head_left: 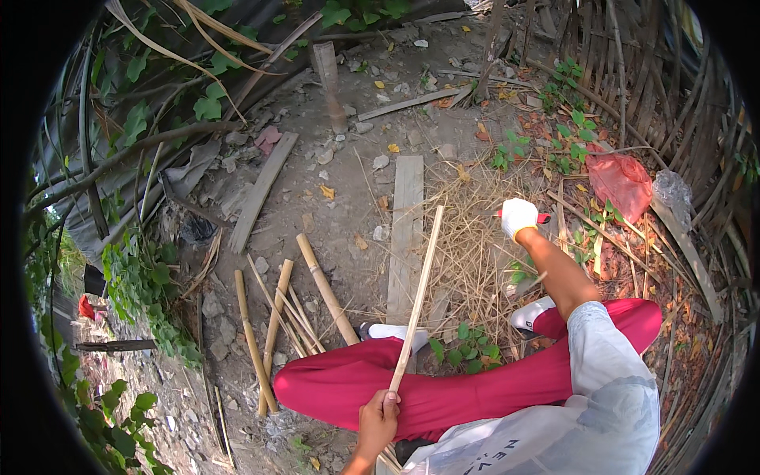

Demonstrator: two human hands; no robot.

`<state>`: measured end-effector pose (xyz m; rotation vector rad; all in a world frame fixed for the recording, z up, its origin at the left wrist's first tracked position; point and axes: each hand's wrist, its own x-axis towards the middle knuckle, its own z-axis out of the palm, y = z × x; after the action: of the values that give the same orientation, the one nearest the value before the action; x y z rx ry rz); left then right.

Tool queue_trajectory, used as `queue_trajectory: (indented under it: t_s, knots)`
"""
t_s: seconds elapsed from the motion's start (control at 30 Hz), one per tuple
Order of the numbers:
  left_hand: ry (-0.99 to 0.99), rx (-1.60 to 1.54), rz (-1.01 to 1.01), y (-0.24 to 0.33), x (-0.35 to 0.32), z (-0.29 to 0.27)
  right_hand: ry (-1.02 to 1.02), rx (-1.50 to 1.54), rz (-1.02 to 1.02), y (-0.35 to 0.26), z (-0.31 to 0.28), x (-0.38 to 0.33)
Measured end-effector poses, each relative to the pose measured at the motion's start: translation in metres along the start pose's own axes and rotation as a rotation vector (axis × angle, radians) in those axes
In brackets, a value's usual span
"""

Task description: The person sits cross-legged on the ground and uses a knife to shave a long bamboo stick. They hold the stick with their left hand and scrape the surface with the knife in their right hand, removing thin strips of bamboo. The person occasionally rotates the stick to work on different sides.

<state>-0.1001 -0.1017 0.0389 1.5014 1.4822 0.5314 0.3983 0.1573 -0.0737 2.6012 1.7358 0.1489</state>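
Note:
My bare left hand [378,423] is closed around the lower part of a long, pale split bamboo strip [419,294]. The strip slants up and away across my lap, its far end in the air. Out to the right, my right hand [519,218] wears a white glove and is closed on a red-handled tool [544,218]. Part of the handle shows at the glove's right; its kind is hard to make out. That hand is over a heap of dry shavings [471,245], apart from the strip.
Bamboo poles [326,289] and thinner strips [301,321] lie at my left knee. A grey plank [405,229] runs ahead of me, another board [265,192] to its left. A wooden post [329,87] stands farther off. A red plastic bag [620,186] lies by the stick fence at right.

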Motion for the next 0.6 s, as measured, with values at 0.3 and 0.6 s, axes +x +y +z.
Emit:
queue_trajectory:
  t_s: [0.3,0.6]
  knots:
    - [-0.076,-0.321,-0.062,0.019,0.032,0.021,-0.216,0.602,-0.058,-0.015,-0.061,-0.068]
    - [-0.055,-0.388,-0.006,0.031,0.086,0.053,-0.258,0.597,-0.498,-0.134,-0.126,-0.172]
